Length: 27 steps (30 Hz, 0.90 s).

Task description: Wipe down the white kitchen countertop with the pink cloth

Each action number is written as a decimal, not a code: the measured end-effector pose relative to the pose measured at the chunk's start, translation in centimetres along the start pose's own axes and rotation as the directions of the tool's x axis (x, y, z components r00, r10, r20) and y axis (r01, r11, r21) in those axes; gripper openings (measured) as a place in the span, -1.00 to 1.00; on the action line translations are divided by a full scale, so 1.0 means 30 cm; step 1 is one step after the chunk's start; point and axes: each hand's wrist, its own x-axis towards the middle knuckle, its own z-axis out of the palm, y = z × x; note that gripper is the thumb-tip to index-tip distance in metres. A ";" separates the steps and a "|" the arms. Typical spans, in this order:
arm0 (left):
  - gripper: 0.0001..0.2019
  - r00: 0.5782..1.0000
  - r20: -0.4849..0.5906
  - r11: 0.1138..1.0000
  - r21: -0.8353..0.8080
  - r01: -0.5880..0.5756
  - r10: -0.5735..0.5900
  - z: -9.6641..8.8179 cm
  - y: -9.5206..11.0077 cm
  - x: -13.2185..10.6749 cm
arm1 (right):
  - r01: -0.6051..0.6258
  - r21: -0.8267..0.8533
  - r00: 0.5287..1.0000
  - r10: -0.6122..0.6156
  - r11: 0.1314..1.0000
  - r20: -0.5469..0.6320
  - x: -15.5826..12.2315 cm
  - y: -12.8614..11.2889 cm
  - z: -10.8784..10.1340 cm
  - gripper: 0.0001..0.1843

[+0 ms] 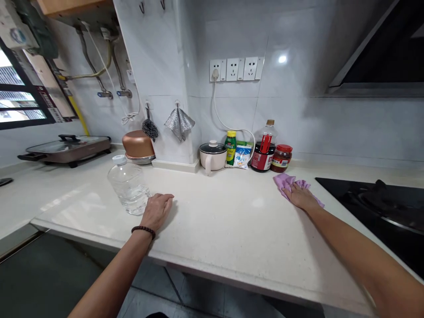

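My right hand (300, 196) presses down on a crumpled purple cloth (284, 180) on the counter, left of the black stove. The cloth bunches around the fingers and shows on both sides of them. My left hand (157, 211), with a dark bead bracelet (143, 229) at the wrist, rests on the counter near its front edge. Its fingers look loosely curled, with nothing seen in them. Just to its left stands a clear plastic bottle (129, 187) with a white cap, partly filled with clear liquid; the hand overlaps its lower edge.
Along the wall stand a pink pot (212, 160), a green bottle (230, 148), a white packet (243, 155), a dark-filled jug (263, 157) and a red-lidded jar (281, 158). A black stove (334, 187) lies right, an electric pan (66, 150) and copper pot (137, 143) left.
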 end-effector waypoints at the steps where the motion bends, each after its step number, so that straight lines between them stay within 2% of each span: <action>1: -0.56 1.000 0.002 1.000 0.008 0.005 -0.005 -0.002 0.003 0.001 | -0.012 0.004 1.000 0.012 1.000 -0.002 -0.008 -0.005 -0.003 -0.05; 4: -0.55 1.000 0.013 0.999 0.035 0.021 -0.021 -0.008 0.013 0.002 | -0.038 0.028 0.999 0.039 0.999 -0.008 -0.050 -0.019 -0.010 -0.06; 9: -0.55 1.000 0.014 0.999 0.038 0.022 -0.023 -0.009 0.018 0.001 | 0.046 -0.002 0.999 -0.046 0.999 0.016 -0.174 -0.050 -0.020 -0.11; 15: -0.56 1.000 -0.002 1.000 -0.003 0.009 -0.009 -0.007 0.013 0.000 | 0.161 -0.046 0.987 -0.162 0.986 -0.014 -0.393 -0.073 -0.029 -0.10; 22: -0.56 1.000 -0.014 1.000 -0.015 0.022 -0.022 -0.004 0.012 -0.002 | 0.359 -0.013 0.929 -0.358 0.933 -0.096 -0.705 -0.044 -0.037 -0.14; 24: -0.55 1.000 -0.017 1.000 -0.014 0.022 -0.022 -0.005 0.015 -0.004 | 0.385 0.000 0.920 -0.383 0.923 -0.087 -0.764 -0.038 -0.044 -0.17; 27: -0.55 1.000 -0.020 1.000 -0.016 0.006 -0.007 -0.005 0.019 -0.007 | 0.385 0.017 0.921 -0.383 0.923 -0.071 -0.806 -0.036 -0.054 -0.18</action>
